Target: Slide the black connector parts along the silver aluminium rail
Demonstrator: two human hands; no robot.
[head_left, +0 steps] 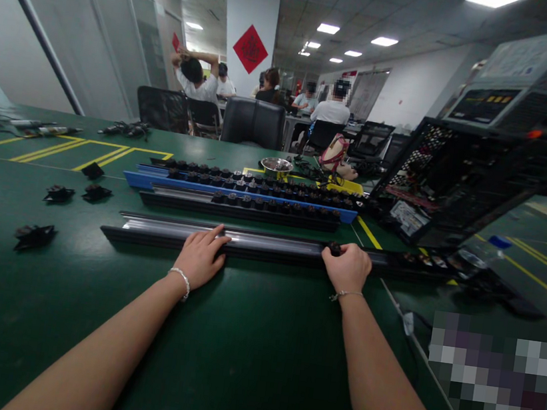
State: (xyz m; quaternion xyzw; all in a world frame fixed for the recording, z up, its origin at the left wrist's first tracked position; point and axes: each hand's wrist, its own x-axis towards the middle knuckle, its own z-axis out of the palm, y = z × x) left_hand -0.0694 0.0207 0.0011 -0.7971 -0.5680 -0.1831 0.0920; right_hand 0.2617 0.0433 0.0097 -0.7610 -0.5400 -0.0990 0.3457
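"Checking progress: what's filled?"

"The blue rail (175, 185) behind carries a row of black pieces (274, 190). My near black rail (271, 256) looks mostly bare."

"Fingers?"

"Left hand (200, 259) spread on the near black rail; right hand (348, 269) pinching a small black part (334, 248) there. Loose parts (35, 237) lie left."

Both our arms reach forward from the near side of the black rail (271, 254), bare from the elbow down. Our left forearm (101, 347) slants in toward it, the left wrist (170, 289) nearly straight, and our left hand (198, 259) lies palm down at its near edge, fingers (212, 233) loosely spread and touching it. Our right forearm (382, 374) angles in from the other side; the right wrist (348, 302) sits just short of the rail, and our right hand (350, 269) curls over it, thumb and fingers drawn together.
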